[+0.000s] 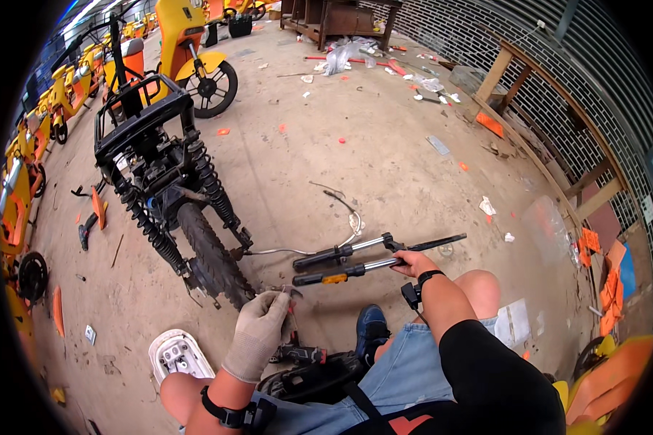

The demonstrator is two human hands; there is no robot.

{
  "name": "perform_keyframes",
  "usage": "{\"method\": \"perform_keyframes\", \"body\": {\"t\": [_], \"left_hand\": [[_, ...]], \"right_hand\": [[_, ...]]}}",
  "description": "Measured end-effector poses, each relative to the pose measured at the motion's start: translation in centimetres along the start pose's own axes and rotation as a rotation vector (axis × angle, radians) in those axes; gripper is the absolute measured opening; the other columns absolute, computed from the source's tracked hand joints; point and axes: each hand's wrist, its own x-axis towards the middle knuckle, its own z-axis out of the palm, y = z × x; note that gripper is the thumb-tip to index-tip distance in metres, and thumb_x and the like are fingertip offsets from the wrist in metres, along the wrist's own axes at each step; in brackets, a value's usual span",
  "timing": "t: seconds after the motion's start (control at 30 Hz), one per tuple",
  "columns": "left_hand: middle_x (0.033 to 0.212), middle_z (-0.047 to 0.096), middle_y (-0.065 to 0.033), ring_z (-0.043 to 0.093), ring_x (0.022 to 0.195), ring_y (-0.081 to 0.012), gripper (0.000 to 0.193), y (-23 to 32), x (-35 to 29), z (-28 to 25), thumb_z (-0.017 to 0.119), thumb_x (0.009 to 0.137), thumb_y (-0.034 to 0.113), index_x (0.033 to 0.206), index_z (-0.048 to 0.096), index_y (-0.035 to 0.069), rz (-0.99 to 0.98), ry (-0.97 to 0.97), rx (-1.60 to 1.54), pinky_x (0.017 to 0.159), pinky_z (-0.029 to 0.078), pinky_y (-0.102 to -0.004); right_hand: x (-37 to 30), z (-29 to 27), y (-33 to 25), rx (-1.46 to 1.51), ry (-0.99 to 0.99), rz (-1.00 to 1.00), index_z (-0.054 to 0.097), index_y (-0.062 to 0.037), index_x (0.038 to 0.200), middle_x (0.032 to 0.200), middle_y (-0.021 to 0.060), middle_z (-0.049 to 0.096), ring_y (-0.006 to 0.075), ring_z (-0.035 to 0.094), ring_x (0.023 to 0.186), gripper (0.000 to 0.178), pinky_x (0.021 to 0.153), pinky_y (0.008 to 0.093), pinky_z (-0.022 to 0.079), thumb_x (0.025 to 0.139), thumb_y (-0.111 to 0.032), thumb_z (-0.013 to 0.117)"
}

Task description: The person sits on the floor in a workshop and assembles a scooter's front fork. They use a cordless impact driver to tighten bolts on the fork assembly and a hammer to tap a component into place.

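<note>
In my bare right hand (412, 264) is a front fork (352, 272), gripped by one silver tube near the clamp. Its two dark lower legs point left, and the black steering stem extends to the right. My left hand (263, 323), in a pale knitted glove, is closed around what looks like a hammer (292, 293) with a dark head and red handle; the fingers partly hide it. Just beyond that hand stands a stripped black scooter frame (149, 123) with coil shocks and a knobbly tyre (209, 250). A grey cable (276, 251) lies between tyre and fork.
Below my left hand lie a red-and-black power tool (301, 354) and a black part (312, 380). A white oval housing (178, 354) rests by my left knee. Another power tool (87, 230) lies at left. Yellow scooters (65, 94) line the left; a wooden frame (551, 80) leans right.
</note>
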Motion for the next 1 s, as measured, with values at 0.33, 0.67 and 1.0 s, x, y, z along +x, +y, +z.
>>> {"method": "perform_keyframes", "body": {"t": [0.33,0.67,1.0], "left_hand": [[0.067,0.059,0.0018,0.05,0.048,-0.0063,0.032,3.5,1.9,-4.1,0.054,0.106,0.036,0.109,0.064,0.005,0.121,0.325,-0.187,0.042,0.033,-0.0203],[0.075,0.062,-0.0003,0.054,0.054,-0.0075,0.026,3.3,1.7,-8.8,0.055,0.106,0.033,0.105,0.061,0.007,0.197,0.424,-0.818,0.048,0.043,-0.0226],[0.073,0.061,-0.0021,0.054,0.052,-0.0099,0.027,5.4,-1.7,-13.5,0.052,0.108,0.029,0.105,0.06,0.004,0.308,0.499,-0.956,0.046,0.045,-0.0221]], "right_hand": [[4.7,-5.1,1.1,0.098,0.075,0.112,0.062,-0.0002,0.094,0.093,0.0131,0.066,0.0287,0.067,0.095,0.01,0.089,0.0476,0.061,0.09,-0.004,0.071],[-11.7,11.7,4.1,-1.141,0.066,-0.817,0.056,0.0101,0.13,0.103,0.019,0.071,0.0207,0.067,0.088,0.05,0.075,0.0332,0.054,0.087,-0.014,0.064],[-11.2,20.7,32.1,-2.084,-0.81,-1.103,0.025,0.0041,0.153,0.139,0.0284,0.046,0.0466,0.053,0.123,0.103,0.101,0.0478,0.049,0.077,-0.034,0.085]]}}
